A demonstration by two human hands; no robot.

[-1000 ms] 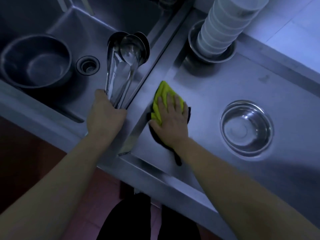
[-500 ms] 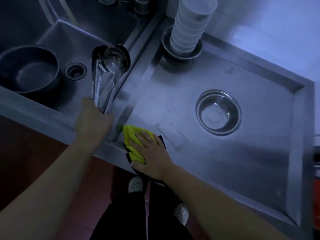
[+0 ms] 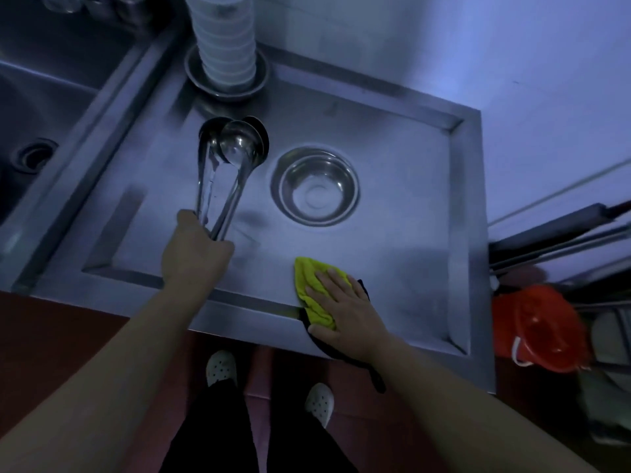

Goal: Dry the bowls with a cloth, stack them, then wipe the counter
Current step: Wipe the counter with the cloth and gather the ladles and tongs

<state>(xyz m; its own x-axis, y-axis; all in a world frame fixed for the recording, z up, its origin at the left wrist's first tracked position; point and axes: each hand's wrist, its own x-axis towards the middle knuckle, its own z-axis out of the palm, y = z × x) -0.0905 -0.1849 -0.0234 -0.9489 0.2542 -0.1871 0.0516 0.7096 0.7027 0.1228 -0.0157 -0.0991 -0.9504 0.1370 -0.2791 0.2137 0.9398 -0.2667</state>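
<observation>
Cloth lies under flat right hand; left hand grips several ladles; one steel bowl nearby.

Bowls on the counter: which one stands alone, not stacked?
The shiny steel bowl mid-counter, upright and empty beside the held ladles; the white bowls are stacked at the back.

Both bare forearms reach forward from the lower edge of the view. The left hand is curled in a closed grip, knuckles up. The right hand lies flat, palm down, fingers straight and slightly spread, pointing up and to the left.
</observation>
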